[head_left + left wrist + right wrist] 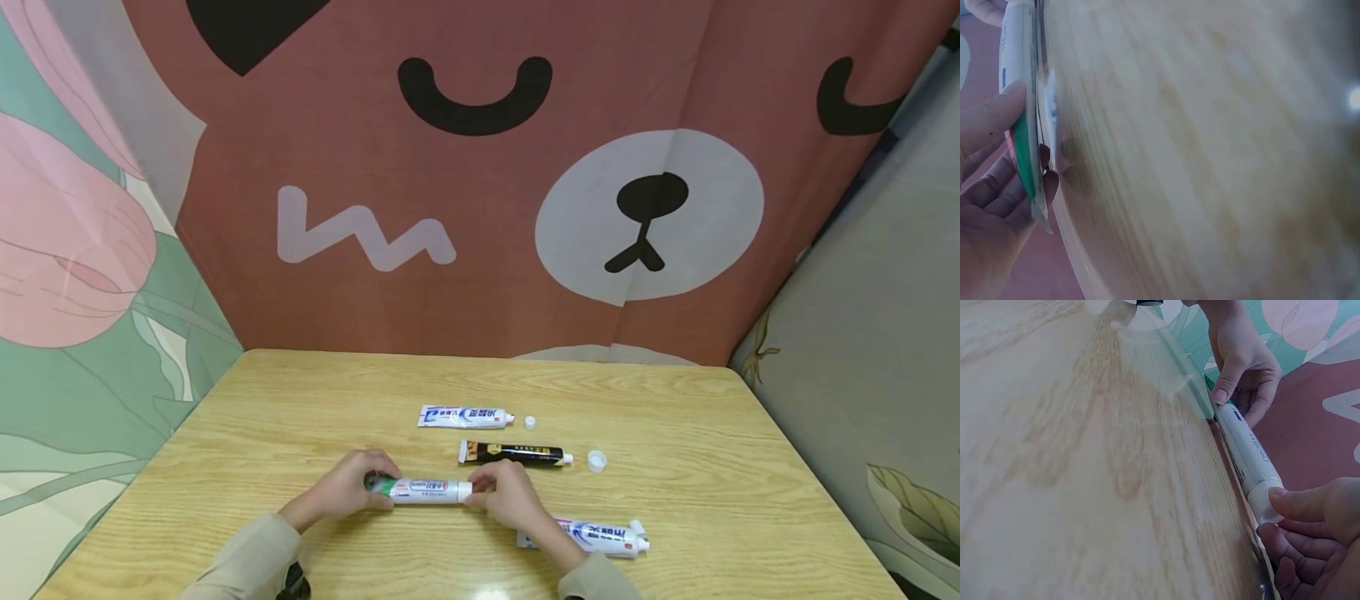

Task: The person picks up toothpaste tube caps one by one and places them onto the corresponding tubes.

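A white and green toothpaste tube (429, 491) lies level between my two hands, its white cap (1264, 499) still on at the right end. My left hand (357, 482) grips the green tail end, thumb on one side and fingers on the other. With thumb and fingertips my right hand (504, 493) pinches the cap. In the left wrist view the tube's flat crimped tail sticks out past the left fingers (999, 181). Under my right forearm lies a white and blue toothpaste tube (600, 537), partly hidden, with a small white cap (637, 527) beside its nozzle.
Behind the held tube, a black toothpaste tube (517, 454) lies uncapped, with a round white cap (597, 461) to its right. Farther back is another white and blue tube (465, 417) with its small cap (530, 422). A bear-print curtain (480, 317) hangs at the wooden table's (337, 383) far edge.
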Action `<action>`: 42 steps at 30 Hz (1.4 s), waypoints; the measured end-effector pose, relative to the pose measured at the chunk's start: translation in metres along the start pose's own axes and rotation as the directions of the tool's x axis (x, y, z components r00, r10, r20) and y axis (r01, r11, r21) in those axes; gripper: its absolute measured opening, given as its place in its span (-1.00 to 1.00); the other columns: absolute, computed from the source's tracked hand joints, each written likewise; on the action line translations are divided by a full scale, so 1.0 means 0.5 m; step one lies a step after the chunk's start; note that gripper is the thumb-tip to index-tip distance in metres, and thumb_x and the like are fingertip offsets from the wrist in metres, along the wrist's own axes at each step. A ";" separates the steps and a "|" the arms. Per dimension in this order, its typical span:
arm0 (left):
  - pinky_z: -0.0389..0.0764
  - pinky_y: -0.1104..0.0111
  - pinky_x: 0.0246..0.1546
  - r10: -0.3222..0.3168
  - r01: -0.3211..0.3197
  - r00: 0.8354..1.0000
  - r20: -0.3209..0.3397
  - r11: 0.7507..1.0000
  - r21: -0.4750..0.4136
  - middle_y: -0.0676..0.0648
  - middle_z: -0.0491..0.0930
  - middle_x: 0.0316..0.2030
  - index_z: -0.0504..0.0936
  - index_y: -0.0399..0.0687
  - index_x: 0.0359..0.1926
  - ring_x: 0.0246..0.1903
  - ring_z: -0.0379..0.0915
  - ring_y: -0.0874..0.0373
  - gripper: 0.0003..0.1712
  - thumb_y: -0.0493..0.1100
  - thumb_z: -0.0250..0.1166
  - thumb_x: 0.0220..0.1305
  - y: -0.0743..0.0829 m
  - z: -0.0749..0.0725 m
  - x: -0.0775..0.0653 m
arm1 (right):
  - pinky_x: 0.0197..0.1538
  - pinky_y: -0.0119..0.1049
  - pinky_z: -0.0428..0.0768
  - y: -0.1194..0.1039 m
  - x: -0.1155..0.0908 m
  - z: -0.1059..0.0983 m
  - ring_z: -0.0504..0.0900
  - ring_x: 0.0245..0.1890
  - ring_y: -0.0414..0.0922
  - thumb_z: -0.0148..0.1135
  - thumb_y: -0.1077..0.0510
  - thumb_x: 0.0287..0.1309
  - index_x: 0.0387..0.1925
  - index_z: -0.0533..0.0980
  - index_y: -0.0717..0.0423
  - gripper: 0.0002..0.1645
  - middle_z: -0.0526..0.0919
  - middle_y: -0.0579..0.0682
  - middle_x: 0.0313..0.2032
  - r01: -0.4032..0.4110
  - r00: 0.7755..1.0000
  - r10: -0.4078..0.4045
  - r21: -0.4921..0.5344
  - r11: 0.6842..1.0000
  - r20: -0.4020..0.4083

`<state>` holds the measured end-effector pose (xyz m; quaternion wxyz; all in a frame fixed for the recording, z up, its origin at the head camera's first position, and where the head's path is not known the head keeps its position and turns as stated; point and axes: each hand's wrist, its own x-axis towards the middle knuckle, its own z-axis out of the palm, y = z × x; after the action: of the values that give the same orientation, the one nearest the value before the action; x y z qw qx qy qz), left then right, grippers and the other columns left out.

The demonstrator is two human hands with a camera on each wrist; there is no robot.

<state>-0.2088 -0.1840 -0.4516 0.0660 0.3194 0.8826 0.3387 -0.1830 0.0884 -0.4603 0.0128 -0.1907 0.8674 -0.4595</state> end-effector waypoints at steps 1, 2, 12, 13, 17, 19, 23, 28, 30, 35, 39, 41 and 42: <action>0.44 0.32 -0.16 0.000 0.000 1.000 0.004 1.000 0.005 0.14 0.56 -0.28 0.65 -0.02 -0.25 -0.25 0.45 0.23 -0.68 -0.22 0.45 -0.14 0.000 0.000 0.000 | -0.49 -0.46 0.48 0.000 0.000 0.000 0.49 -0.60 -0.31 0.42 0.27 -0.21 -0.36 0.61 0.29 -0.73 0.63 -0.03 -0.53 0.000 1.000 0.000 -0.003 1.000 0.000; 0.44 0.32 -0.16 0.001 -0.001 1.000 0.008 1.000 0.007 0.14 0.56 -0.28 0.65 -0.02 -0.25 -0.25 0.46 0.23 -0.69 -0.22 0.45 -0.13 0.000 0.000 0.001 | -0.49 -0.46 0.47 0.000 -0.001 0.000 0.49 -0.60 -0.31 0.42 0.27 -0.22 -0.36 0.61 0.29 -0.72 0.63 -0.03 -0.52 0.002 1.000 -0.002 -0.007 1.000 -0.001; 0.46 0.23 -0.14 0.011 -0.011 1.000 0.006 1.000 0.024 0.02 0.61 -0.24 0.65 -0.13 -0.23 -0.21 0.49 0.16 -0.74 -0.25 0.39 -0.03 0.006 -0.003 0.003 | -0.40 -0.44 0.49 -0.008 -0.005 -0.009 0.55 -0.50 -0.24 0.42 0.24 -0.19 -0.30 0.60 0.27 -0.68 0.65 0.02 -0.43 0.027 0.999 -0.028 -0.061 0.998 -0.016; 0.47 0.19 -0.14 0.026 -0.026 1.000 -0.001 0.999 0.024 -0.01 0.61 -0.23 0.64 -0.16 -0.22 -0.20 0.49 0.13 -0.73 -0.25 0.38 -0.03 0.009 -0.004 0.004 | -0.38 -0.43 0.50 -0.010 -0.007 -0.012 0.57 -0.47 -0.21 0.41 0.23 -0.18 -0.27 0.59 0.28 -0.67 0.65 0.03 -0.40 0.020 1.000 -0.021 -0.054 0.998 -0.013; 0.46 0.11 -0.13 0.058 -0.058 0.998 -0.033 0.998 0.000 -0.08 0.58 -0.18 0.61 -0.25 -0.16 -0.16 0.47 0.03 -0.71 -0.27 0.35 0.03 0.025 -0.010 0.006 | -0.40 -0.43 0.52 -0.017 -0.011 -0.026 0.58 -0.44 -0.17 0.39 0.25 -0.14 -0.21 0.56 0.31 -0.63 0.64 0.11 -0.32 0.021 1.000 -0.021 -0.022 1.000 -0.016; 0.47 0.13 -0.15 0.073 -0.074 0.996 -0.053 0.997 -0.022 -0.10 0.58 -0.17 0.60 -0.25 -0.15 -0.16 0.47 0.00 -0.71 -0.26 0.34 0.06 0.033 -0.011 0.008 | -0.41 -0.44 0.51 -0.022 -0.014 -0.035 0.57 -0.45 -0.18 0.38 0.25 -0.13 -0.20 0.56 0.32 -0.63 0.63 0.12 -0.31 0.034 0.999 -0.034 -0.021 0.999 -0.022; 0.49 0.27 -0.23 0.089 -0.100 0.990 -0.110 0.991 -0.092 -0.13 0.58 -0.22 0.62 -0.22 -0.19 -0.24 0.49 0.04 -0.76 -0.22 0.32 0.09 0.051 -0.009 0.013 | -0.39 -0.43 0.50 -0.032 -0.019 -0.053 0.56 -0.44 -0.15 0.37 0.26 -0.11 -0.22 0.57 0.30 -0.67 0.63 0.11 -0.31 0.054 0.998 -0.054 -0.019 0.998 -0.038; 0.47 0.34 -0.36 0.117 -0.149 0.974 -0.193 0.976 -0.158 -0.16 0.59 -0.32 0.63 -0.20 -0.29 -0.35 0.48 0.17 -0.84 -0.25 0.34 0.06 0.077 -0.002 0.023 | -0.40 -0.42 0.50 -0.044 -0.025 -0.072 0.54 -0.43 -0.18 0.35 0.23 -0.08 -0.20 0.57 0.27 -0.67 0.62 0.07 -0.31 0.061 0.997 -0.062 -0.020 0.998 -0.037; 0.46 0.34 -0.39 0.115 -0.153 0.970 -0.213 0.973 -0.173 -0.15 0.59 -0.35 0.63 -0.17 -0.31 -0.38 0.48 0.21 -0.86 -0.28 0.35 0.03 0.085 0.001 0.027 | -0.39 -0.42 0.50 -0.047 -0.029 -0.080 0.55 -0.44 -0.18 0.34 0.23 -0.06 -0.19 0.56 0.28 -0.67 0.63 0.05 -0.35 0.079 0.996 -0.080 -0.022 0.997 -0.036; 0.45 0.34 -0.40 0.093 -0.142 0.971 -0.220 0.965 -0.220 -0.08 0.60 -0.36 0.63 -0.10 -0.26 -0.41 0.47 0.25 -0.80 -0.32 0.36 0.01 0.101 0.013 0.033 | -0.37 -0.42 0.51 -0.052 -0.046 -0.103 0.54 -0.47 -0.23 0.31 0.20 -0.01 -0.19 0.55 0.28 -0.68 0.62 -0.06 -0.45 0.108 0.994 -0.109 -0.027 0.994 -0.032; 0.44 0.38 -0.43 0.125 -0.180 0.966 -0.226 0.954 -0.238 -0.05 0.60 -0.38 0.62 -0.13 -0.24 -0.43 0.46 0.29 -0.79 -0.27 0.36 0.03 0.110 0.024 0.035 | -0.39 -0.40 0.52 -0.054 -0.061 -0.120 0.53 -0.49 -0.26 0.32 0.17 0.00 -0.21 0.56 0.27 -0.69 0.61 -0.08 -0.48 0.120 0.992 -0.120 0.010 0.993 -0.033; 0.43 0.41 -0.46 0.152 -0.210 0.960 -0.235 0.946 -0.246 -0.08 0.60 -0.40 0.62 -0.16 -0.23 -0.45 0.45 0.29 -0.78 -0.29 0.36 0.02 0.116 0.028 0.036 | -0.40 -0.39 0.52 -0.054 -0.069 -0.130 0.53 -0.50 -0.26 0.31 0.15 0.01 -0.22 0.57 0.27 -0.69 0.61 -0.09 -0.48 0.124 0.992 -0.124 0.028 0.992 -0.032; 0.42 0.42 -0.47 0.164 -0.224 0.957 -0.240 0.942 -0.250 -0.09 0.59 -0.41 0.62 -0.18 -0.22 -0.46 0.44 0.30 -0.77 -0.30 0.35 0.02 0.120 0.030 0.037 | -0.41 -0.39 0.52 -0.054 -0.073 -0.135 0.53 -0.50 -0.27 0.31 0.15 0.01 -0.22 0.57 0.28 -0.69 0.61 -0.09 -0.49 0.125 0.992 -0.124 0.032 0.992 -0.033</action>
<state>-0.1873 -0.1305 -0.4229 -0.0205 0.3543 0.7930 0.4951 -0.1536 0.1407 -0.4052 -0.0260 -0.2371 0.8460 -0.4768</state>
